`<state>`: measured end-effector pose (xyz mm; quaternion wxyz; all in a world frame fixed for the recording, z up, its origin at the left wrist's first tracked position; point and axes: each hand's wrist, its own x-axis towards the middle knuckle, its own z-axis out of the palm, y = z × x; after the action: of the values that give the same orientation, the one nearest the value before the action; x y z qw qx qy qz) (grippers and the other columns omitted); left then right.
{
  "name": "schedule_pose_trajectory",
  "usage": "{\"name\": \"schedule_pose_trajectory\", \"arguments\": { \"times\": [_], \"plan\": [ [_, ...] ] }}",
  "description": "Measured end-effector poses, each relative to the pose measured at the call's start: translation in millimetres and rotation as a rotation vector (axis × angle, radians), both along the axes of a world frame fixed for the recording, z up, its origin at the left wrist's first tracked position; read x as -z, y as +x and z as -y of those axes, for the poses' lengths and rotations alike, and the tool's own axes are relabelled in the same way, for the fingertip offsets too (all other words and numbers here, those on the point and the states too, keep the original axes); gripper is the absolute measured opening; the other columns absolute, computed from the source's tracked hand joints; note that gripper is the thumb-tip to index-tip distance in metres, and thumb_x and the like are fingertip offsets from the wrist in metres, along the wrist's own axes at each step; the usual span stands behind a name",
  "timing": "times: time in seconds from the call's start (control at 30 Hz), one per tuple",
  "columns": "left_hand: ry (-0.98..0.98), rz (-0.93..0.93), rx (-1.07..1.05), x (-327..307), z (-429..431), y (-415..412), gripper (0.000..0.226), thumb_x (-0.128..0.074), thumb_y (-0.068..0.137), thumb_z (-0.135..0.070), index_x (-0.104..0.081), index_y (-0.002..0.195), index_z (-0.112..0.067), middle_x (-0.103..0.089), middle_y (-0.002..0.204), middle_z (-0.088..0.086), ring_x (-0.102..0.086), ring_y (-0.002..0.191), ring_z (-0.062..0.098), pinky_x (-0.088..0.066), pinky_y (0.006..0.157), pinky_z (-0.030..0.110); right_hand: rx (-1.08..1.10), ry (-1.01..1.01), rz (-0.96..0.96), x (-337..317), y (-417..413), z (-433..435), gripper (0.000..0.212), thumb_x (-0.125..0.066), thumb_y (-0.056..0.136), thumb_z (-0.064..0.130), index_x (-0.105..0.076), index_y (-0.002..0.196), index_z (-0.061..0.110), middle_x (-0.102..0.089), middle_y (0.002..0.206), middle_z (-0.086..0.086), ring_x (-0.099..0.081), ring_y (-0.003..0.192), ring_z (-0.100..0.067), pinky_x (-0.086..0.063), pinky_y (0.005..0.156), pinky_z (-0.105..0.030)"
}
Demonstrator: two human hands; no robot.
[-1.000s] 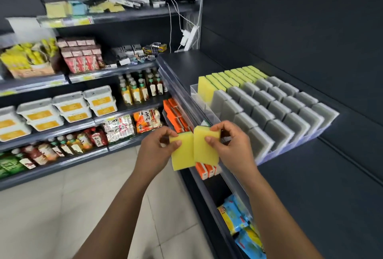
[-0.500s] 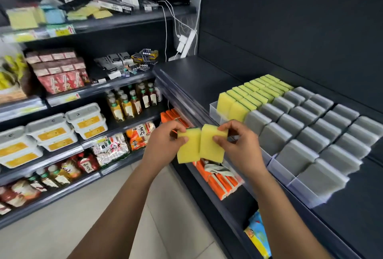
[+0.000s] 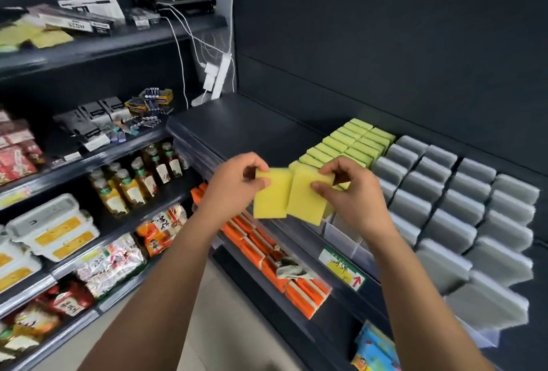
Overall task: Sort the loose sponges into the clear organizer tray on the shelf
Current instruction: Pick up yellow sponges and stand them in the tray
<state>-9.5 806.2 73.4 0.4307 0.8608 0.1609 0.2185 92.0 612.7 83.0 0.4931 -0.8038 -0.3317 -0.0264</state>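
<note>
Dark shop shelving fills the frame, with a black back panel across the upper right and a dark shelf (image 3: 237, 124) running from the centre toward the lower right. At the centre both hands are raised in front of the shelf edge, each gripping one yellow sponge. The left hand (image 3: 234, 189) pinches the upper left corner of the left sponge (image 3: 271, 195), thumb on the near face and curled fingers behind. The right hand (image 3: 355, 195) pinches the upper right corner of the right sponge (image 3: 305, 201) in the same way, its other fingers curled above.

The two sponges hang upright side by side. Their inner edges meet, and the right one seems to lie slightly in front, though blur makes the seam hard to read. Both are plain yellow blocks with rounded corners.

Just behind and to the right of them the clear organizer tray (image 3: 341, 234) sits on the shelf. Yellow-green sponges (image 3: 350, 145) stand on edge in its far left columns, and grey sponges (image 3: 462, 198) fill the columns toward the right of the frame. A green and yellow price label (image 3: 341, 266) is fixed to the shelf edge below the right hand. Orange packs (image 3: 267, 252) lie on the shelf beneath, and bottles (image 3: 139, 174) stand at centre left
</note>
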Motion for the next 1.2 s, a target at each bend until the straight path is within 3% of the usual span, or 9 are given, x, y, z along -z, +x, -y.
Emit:
{"name": "schedule_pose_trajectory", "arguments": {
  "times": [0.1, 0.23, 0.37, 0.47, 0.6, 0.73, 0.9, 1.0, 1.2],
  "plan": [
    [0.039, -0.018, 0.059, -7.4, -8.9, 24.1, 0.017, -0.070, 0.079, -0.019, -0.061, 0.080, -0.034, -0.064, 0.084, -0.010, -0.060, 0.080, 0.006, -0.048, 0.071, 0.027, 0.052, -0.051, -0.022, -3.4, 16.5, -1.2, 0.019, -0.076, 0.075, 0.019, -0.060, 0.080, 0.027, -0.058, 0.073, 0.007, -0.053, 0.068, -0.009, -0.045, 0.063, -0.027],
    [0.048, -0.053, 0.155, -15.0, -19.6, 51.2, 0.016, -0.070, 0.080, -0.019, -0.061, 0.081, -0.033, -0.065, 0.087, -0.008, -0.061, 0.084, 0.011, -0.052, 0.079, 0.036, 0.115, -0.131, -0.063, -5.1, 31.4, -0.1, 0.021, -0.077, 0.075, 0.021, -0.058, 0.077, 0.030, -0.056, 0.067, 0.014, -0.050, 0.059, -0.006, -0.043, 0.054, -0.023],
    [0.018, -0.109, 0.289, -15.2, -29.1, 75.0, 0.018, -0.069, 0.081, -0.017, -0.061, 0.079, -0.034, -0.065, 0.085, -0.010, -0.063, 0.083, 0.014, -0.055, 0.078, 0.045, 0.166, -0.233, -0.106, -2.8, 34.9, -4.5, 0.017, -0.075, 0.077, 0.022, -0.060, 0.083, 0.026, -0.058, 0.071, 0.015, -0.057, 0.065, -0.012, -0.047, 0.060, -0.029],
    [0.010, -0.134, 0.359, -13.7, -34.4, 90.0, 0.021, -0.068, 0.081, -0.014, -0.061, 0.077, -0.034, -0.066, 0.085, -0.005, -0.064, 0.081, 0.019, -0.056, 0.072, 0.048, 0.232, -0.293, -0.087, -1.1, 33.0, -9.5, 0.017, -0.074, 0.078, 0.022, -0.060, 0.087, 0.024, -0.053, 0.071, 0.019, -0.053, 0.066, -0.007, -0.042, 0.060, -0.025],
    [0.061, -0.141, 0.440, -9.2, -37.5, 104.5, 0.024, -0.069, 0.080, -0.015, -0.059, 0.076, -0.037, -0.065, 0.083, -0.008, -0.063, 0.076, 0.014, -0.055, 0.070, 0.037, 0.341, -0.306, -0.101, 1.0, 27.4, -13.8, 0.017, -0.073, 0.079, 0.022, -0.058, 0.088, 0.024, -0.052, 0.074, 0.018, -0.048, 0.065, -0.003, -0.038, 0.057, -0.020],
    [0.139, -0.115, 0.485, -1.9, -40.8, 111.7, 0.025, -0.068, 0.080, -0.016, -0.056, 0.077, -0.037, -0.060, 0.087, -0.015, -0.058, 0.080, 0.005, -0.043, 0.065, 0.018, 0.434, -0.290, -0.087, 3.0, 19.4, -23.4, 0.019, -0.073, 0.079, 0.019, -0.056, 0.086, 0.025, -0.056, 0.081, 0.012, -0.050, 0.071, -0.009, -0.039, 0.060, -0.022],
    [0.208, -0.059, 0.579, 3.5, -50.3, 114.4, 0.024, -0.068, 0.081, -0.012, -0.055, 0.077, -0.032, -0.056, 0.084, -0.018, -0.053, 0.080, -0.001, -0.036, 0.066, 0.015, 0.496, -0.320, -0.062, 8.6, 5.3, -31.3, 0.020, -0.073, 0.078, 0.018, -0.057, 0.088, 0.025, -0.059, 0.091, 0.006, -0.054, 0.080, -0.015, -0.046, 0.069, -0.030],
    [0.254, -0.026, 0.628, 5.8, -54.2, 115.3, 0.022, -0.066, 0.082, -0.011, -0.056, 0.078, -0.030, -0.053, 0.082, -0.021, -0.050, 0.072, -0.008, -0.031, 0.061, 0.010, 0.526, -0.367, -0.010, 11.8, -3.4, -35.8, 0.019, -0.073, 0.078, 0.019, -0.058, 0.088, 0.023, -0.057, 0.093, 0.007, -0.052, 0.079, -0.013, -0.043, 0.067, -0.029],
    [0.349, 0.047, 0.700, 10.5, -59.1, 113.4, 0.016, -0.062, 0.084, -0.005, -0.059, 0.082, -0.021, -0.053, 0.087, -0.017, -0.047, 0.062, -0.011, -0.035, 0.055, 0.007, 0.598, -0.453, 0.128, 18.3, -18.2, -43.8, 0.017, -0.075, 0.075, 0.019, -0.063, 0.087, 0.019, -0.056, 0.087, 0.009, -0.051, 0.084, -0.015, -0.040, 0.068, -0.030]
  ]
}}
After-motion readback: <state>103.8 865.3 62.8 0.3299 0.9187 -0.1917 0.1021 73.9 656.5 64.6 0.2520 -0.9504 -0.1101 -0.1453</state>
